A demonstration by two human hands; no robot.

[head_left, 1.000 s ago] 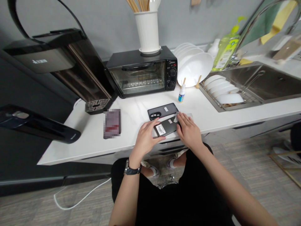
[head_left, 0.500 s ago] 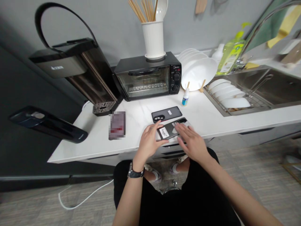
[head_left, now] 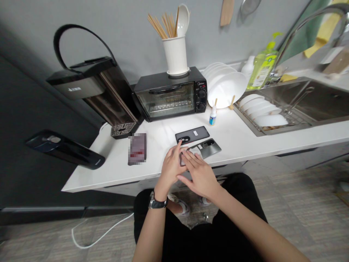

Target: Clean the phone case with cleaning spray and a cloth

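Observation:
A dark grey phone [head_left: 214, 148] lies back up near the counter's front edge, its camera end to the right. My left hand [head_left: 171, 162] grips its left end between thumb and fingers, with a watch on the wrist. My right hand [head_left: 200, 174] lies across the phone's left part, fingers stretched and pressing a small whitish cloth [head_left: 196, 152] against the back. Much of the cloth is hidden under the fingers. Just behind lies a dark phone case [head_left: 194, 134] with camera cut-outs. A small white spray bottle [head_left: 213, 116] with a blue label stands behind the case.
A toaster oven [head_left: 169, 98] with a chopstick holder [head_left: 176, 54] on top stands at the back. To the left are a black drink machine [head_left: 109, 91], a dark tumbler [head_left: 68, 149] and a blurred-out packet [head_left: 137, 148]. Plates [head_left: 227, 87] and a sink [head_left: 321, 105] are right.
My right hand has slid left along the phone, from the camera end to the labelled end, with the whitish cloth. My left hand stays at the phone's left end. The view has shifted slightly.

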